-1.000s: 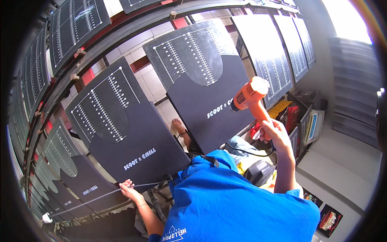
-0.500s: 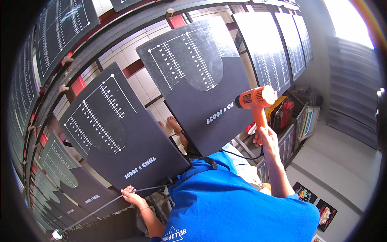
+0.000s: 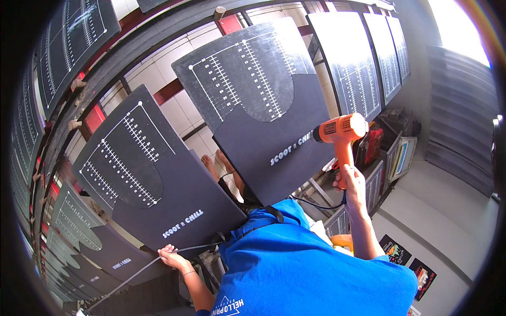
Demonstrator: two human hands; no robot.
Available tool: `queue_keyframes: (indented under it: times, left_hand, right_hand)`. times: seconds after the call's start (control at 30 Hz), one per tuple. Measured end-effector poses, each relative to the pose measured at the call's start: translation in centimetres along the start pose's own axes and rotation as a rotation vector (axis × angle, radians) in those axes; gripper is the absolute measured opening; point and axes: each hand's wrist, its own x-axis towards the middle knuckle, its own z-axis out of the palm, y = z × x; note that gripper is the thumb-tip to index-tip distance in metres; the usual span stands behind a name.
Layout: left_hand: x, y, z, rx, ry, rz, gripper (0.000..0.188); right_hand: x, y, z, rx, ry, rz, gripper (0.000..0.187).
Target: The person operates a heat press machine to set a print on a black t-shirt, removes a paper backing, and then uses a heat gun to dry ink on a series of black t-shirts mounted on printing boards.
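Note:
My right hand (image 3: 352, 184) is wrapped round the handle of an orange heat gun (image 3: 341, 129), held upright above the right edge of a dark garment (image 3: 279, 137) with white lettering. Its black nozzle points left, and a dark cable hangs from the handle's foot. At lower left, my left hand (image 3: 173, 257) pinches a grey cable (image 3: 121, 284) that runs from my waist toward the bottom left. Just above that hand lies another dark garment (image 3: 174, 210), stretched over a black board (image 3: 124, 152) marked with white rulers.
More ruled boards, several with dark garments, line a long dark rail (image 3: 124, 66) that curves along the left and top. At right stand a crate of frames (image 3: 392, 158), a corrugated grey panel (image 3: 458, 116) and a pale wall. Two feet (image 3: 226, 163) show between the near boards.
The heat gun has shifted slightly right and down, still in my right hand. The boards sit a little further left in view. My left hand keeps its hold on the grey cable.

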Motion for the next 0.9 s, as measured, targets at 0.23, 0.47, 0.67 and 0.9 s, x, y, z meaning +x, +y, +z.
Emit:
queue_keyframes:
  times: [0.23, 0.47, 0.67, 0.9]
  left_hand:
    - [0.5, -0.4, -0.3, -0.009, -0.019, -0.021, 0.034]
    - [0.5, -0.7, -0.7, -0.027, -0.024, -0.012, 0.034]
    - [1.2, -2.0, -1.6, -0.025, -0.014, -0.012, 0.033]
    - [0.7, -1.7, -1.6, -0.059, -0.014, -0.014, 0.032]
  right_hand:
    - [0.4, 0.3, -0.2, 0.002, 0.024, 0.012, 0.033]
    - [0.7, 1.1, -0.8, 0.038, 0.025, -0.007, 0.031]
    - [0.6, 0.6, -0.8, 0.049, -0.02, -0.062, 0.028]
    - [0.6, 1.3, -1.3, 0.062, -0.012, -0.07, 0.028]
